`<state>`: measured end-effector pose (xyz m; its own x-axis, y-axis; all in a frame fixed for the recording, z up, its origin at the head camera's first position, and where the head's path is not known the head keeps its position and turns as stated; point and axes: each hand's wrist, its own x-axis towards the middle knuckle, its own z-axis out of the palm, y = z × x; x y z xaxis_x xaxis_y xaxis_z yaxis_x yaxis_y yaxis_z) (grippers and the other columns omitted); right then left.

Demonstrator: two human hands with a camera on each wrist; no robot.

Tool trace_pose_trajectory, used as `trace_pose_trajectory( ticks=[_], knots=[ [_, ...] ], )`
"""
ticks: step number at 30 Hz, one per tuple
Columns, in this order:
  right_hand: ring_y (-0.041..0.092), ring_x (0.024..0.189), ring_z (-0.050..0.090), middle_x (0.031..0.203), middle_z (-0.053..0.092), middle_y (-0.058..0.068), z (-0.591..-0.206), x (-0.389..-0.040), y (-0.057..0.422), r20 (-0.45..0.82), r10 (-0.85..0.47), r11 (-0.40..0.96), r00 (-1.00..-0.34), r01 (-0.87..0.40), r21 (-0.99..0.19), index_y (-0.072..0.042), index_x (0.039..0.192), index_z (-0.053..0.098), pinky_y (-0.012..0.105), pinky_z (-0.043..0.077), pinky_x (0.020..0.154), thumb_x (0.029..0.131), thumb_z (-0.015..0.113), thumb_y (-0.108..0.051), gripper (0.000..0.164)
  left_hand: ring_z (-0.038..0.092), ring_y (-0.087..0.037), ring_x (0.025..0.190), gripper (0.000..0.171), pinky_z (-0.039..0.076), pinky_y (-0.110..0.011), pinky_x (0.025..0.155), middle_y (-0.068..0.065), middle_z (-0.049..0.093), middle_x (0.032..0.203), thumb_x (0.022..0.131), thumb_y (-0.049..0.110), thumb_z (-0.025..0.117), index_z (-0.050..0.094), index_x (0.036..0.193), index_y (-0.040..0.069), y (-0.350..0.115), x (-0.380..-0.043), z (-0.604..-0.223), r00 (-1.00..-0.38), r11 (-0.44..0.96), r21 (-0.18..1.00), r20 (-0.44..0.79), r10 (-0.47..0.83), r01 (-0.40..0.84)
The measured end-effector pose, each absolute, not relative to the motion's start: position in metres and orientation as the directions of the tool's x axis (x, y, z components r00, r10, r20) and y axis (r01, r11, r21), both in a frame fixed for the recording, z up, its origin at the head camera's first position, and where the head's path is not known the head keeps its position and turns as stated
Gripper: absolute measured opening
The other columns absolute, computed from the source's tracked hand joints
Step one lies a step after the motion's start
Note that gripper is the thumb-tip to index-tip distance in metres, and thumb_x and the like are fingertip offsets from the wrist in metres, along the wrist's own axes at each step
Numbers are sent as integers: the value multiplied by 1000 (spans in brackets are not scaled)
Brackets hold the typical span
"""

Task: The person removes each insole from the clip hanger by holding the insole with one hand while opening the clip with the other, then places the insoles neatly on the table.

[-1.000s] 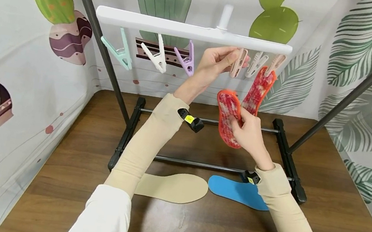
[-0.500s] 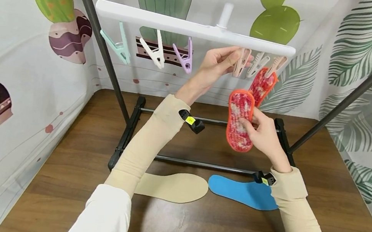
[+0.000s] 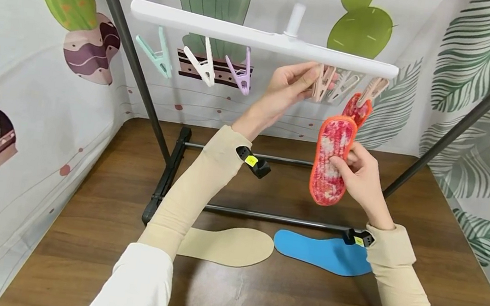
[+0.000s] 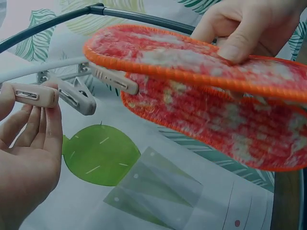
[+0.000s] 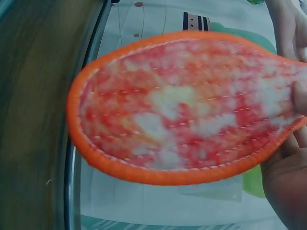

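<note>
Head view: left hand (image 3: pixel 287 88) pinches beige clip (image 3: pixel 319 85) under white hanger (image 3: pixel 259 38); right hand (image 3: pixel 363 175) grips red insole (image 3: pixel 327 150) — near upright, below hanger, in front of second red insole (image 3: pixel 354 111) hung from end clip (image 3: pixel 365 99). Left wrist view: gripped red insole near end clip — apart from left hand. Right wrist view: right hand on red insole's narrow part.
</note>
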<state>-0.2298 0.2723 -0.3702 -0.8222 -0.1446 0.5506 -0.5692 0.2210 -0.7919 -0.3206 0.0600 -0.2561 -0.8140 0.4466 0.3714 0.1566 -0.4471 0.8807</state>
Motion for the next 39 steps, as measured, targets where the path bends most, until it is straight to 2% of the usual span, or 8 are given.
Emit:
trace_pose_trajectory(
  ticks=[6, 11, 15, 20, 26, 33, 37, 39],
  knots=[
    [1, 64, 66, 81, 73, -9, -373, -233, 278, 619, -81, 59, -781, -623, -780, -9, 104, 63, 14, 53, 55, 93, 55, 7, 21, 67, -29, 103, 35, 54, -35, 95, -31, 54, 130, 101, 3, 44, 47, 134, -11, 60, -318, -256, -810, -451, 883, 355, 466, 128],
    [-1, 62, 64, 75, 71, -10, -374, -232, 281, 654, -15, 26, -757, -654, -756, -11, 102, 66, 13, 51, 53, 96, 56, -3, 14, 60, -39, 116, 36, 54, -34, 94, -30, 53, 133, 101, 3, 45, 48, 134, -11, 59, -318, -256, -822, -451, 886, 334, 462, 107],
    [2, 63, 62, 75, 68, -4, -373, -231, 282, 669, 36, -93, -742, -669, -737, -3, 101, 69, 14, 49, 53, 97, 57, -8, 14, 55, -44, 120, 36, 54, -34, 96, -30, 52, 133, 101, 3, 45, 47, 134, -11, 59, -318, -256, -817, -463, 881, 337, 468, 99],
    [6, 59, 54, 68, 63, 0, -373, -231, 281, 696, 145, -246, -703, -707, -663, 6, 96, 69, 16, 44, 50, 93, 57, 0, 13, 56, -45, 118, 36, 54, -34, 96, -32, 51, 133, 101, 2, 43, 46, 134, -12, 58, -318, -256, -811, -480, 872, 346, 473, 92],
    [5, 50, 46, 61, 59, 0, -372, -232, 278, 704, 305, -218, -641, -767, -604, 7, 80, 67, 15, 36, 44, 87, 52, 7, 17, 64, -36, 109, 36, 53, -35, 96, -30, 53, 133, 102, 4, 43, 47, 135, -10, 57, -321, -256, -814, -467, 879, 340, 472, 97],
    [5, 46, 47, 59, 60, 1, -374, -235, 281, 681, 417, -162, -602, -786, -596, 7, 72, 64, 15, 36, 42, 85, 50, 6, 19, 56, -46, 118, 36, 53, -36, 97, -32, 51, 132, 102, 3, 43, 46, 134, -12, 57, -319, -257, -801, -481, 871, 355, 482, 97],
    [4, 46, 44, 57, 56, -2, -375, -238, 284, 661, 502, -80, -558, -791, -607, 1, 68, 63, 15, 32, 42, 85, 47, 4, 24, 58, -44, 115, 36, 53, -36, 97, -33, 51, 132, 102, 1, 42, 46, 134, -13, 58, -318, -256, -803, -490, 867, 354, 480, 90],
    [4, 47, 40, 56, 52, -3, -375, -238, 285, 650, 553, -22, -521, -790, -613, -2, 66, 62, 16, 30, 43, 84, 47, 3, 24, 63, -39, 109, 36, 53, -35, 96, -33, 52, 132, 102, 2, 42, 46, 134, -13, 59, -318, -256, -799, -490, 867, 357, 483, 91]
  ],
)
